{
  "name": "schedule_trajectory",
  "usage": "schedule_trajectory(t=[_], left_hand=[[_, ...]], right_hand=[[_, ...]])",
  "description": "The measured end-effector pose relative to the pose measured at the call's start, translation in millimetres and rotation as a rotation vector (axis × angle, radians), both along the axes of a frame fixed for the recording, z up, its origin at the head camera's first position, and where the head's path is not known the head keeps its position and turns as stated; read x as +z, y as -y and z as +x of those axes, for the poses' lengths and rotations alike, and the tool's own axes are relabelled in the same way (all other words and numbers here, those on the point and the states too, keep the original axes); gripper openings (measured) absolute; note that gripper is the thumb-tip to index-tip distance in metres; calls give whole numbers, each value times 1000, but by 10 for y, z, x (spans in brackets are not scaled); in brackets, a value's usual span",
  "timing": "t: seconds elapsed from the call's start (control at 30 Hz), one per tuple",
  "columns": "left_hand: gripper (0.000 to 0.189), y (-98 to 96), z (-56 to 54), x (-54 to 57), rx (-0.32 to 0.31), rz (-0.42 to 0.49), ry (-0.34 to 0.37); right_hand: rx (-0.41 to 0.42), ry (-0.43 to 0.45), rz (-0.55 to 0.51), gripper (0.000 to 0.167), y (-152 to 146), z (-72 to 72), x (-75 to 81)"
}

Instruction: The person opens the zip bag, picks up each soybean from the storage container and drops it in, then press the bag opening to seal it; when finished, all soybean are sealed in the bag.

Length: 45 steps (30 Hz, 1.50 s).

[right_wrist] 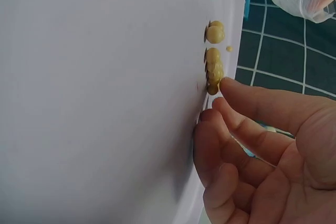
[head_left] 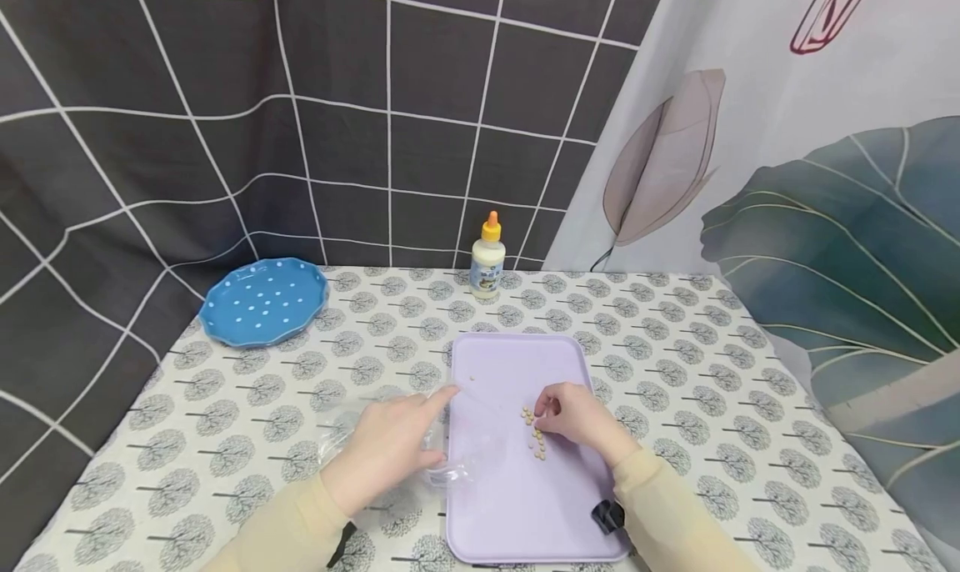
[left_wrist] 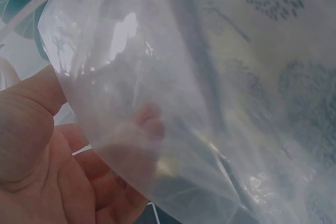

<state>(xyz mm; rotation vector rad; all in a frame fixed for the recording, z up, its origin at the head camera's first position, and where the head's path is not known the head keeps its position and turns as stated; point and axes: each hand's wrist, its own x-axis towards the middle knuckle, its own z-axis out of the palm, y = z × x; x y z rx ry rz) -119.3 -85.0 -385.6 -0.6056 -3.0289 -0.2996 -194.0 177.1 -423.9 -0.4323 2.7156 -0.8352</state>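
Observation:
A lilac tray [head_left: 491, 526] lies on the table, with a short column of small round yellowish beans [head_left: 540, 445] on it. My right hand [head_left: 573, 418] is at those beans, fingers bent and thumb tip right beside the lowest one in the right wrist view. A gap shows between thumb and index finger there. At the tray's left edge my left hand [head_left: 393, 439] holds a clear plastic bag [left_wrist: 126, 77], thumb on one side and fingertips showing through the film. The index finger points out over the tray. A single bean [head_left: 472, 378] lies apart near the tray's upper left.
Behind the tray stands a small bottle [head_left: 487, 263] with a yellow cap and orange tip. A blue plate [head_left: 264, 303] with white dots is at the back left. The tree-print tablecloth [head_left: 720, 422] spreads around the tray, backed by a dark grid curtain [head_left: 337, 138].

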Motion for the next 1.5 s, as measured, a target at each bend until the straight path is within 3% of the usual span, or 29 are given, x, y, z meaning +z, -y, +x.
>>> schedule_trajectory(t=[0.3,0.6,1.5], left_hand=[[82,1,9,-1,2,1,-11],[81,-2,16,-7,4,-6,-8],[80,9,34,-10,7,-10,-21]], right_hand=[[-4,4,27,14,17,34,21],[-25,62,-20,12,41,55,14],[29,-9,35,10,116,92,-6]])
